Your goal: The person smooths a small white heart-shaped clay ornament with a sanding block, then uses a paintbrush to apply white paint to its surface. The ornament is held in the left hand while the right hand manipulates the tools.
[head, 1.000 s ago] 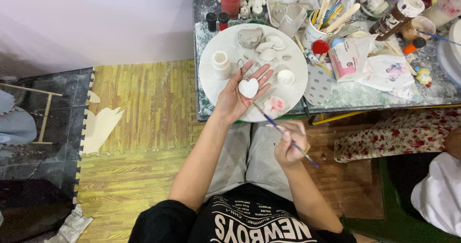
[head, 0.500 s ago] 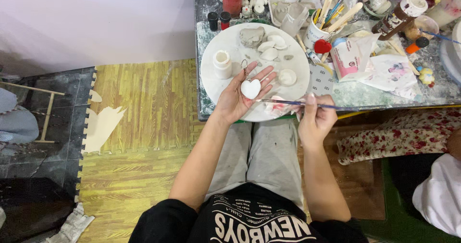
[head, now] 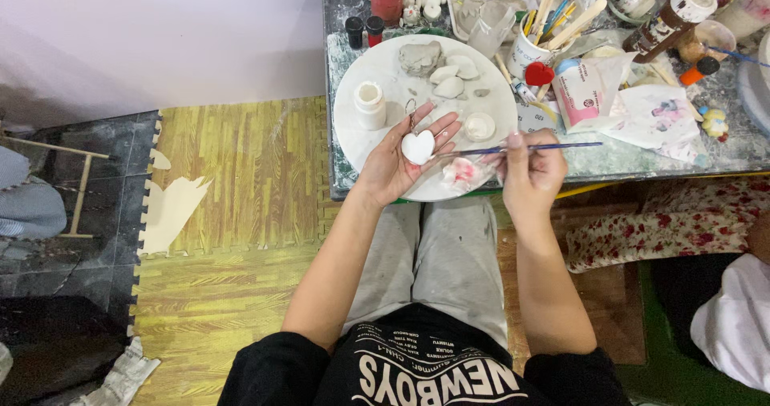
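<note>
A small white heart (head: 418, 146), smooth and matte like unglazed clay, lies flat in the upturned left hand (head: 401, 157), its point aimed toward the person's body and its lobes toward the table, a metal ring at its top. The fingers are spread open, cradling rather than clasping it. The right hand (head: 529, 173) pinches a thin blue-handled brush (head: 521, 147), whose long axis runs nearly level, tip toward the heart. Beneath both sits a round white board (head: 377, 61) carrying grey clay lumps (head: 421, 56), a small white jar (head: 370, 104) and a pink paint smear (head: 463, 170).
</note>
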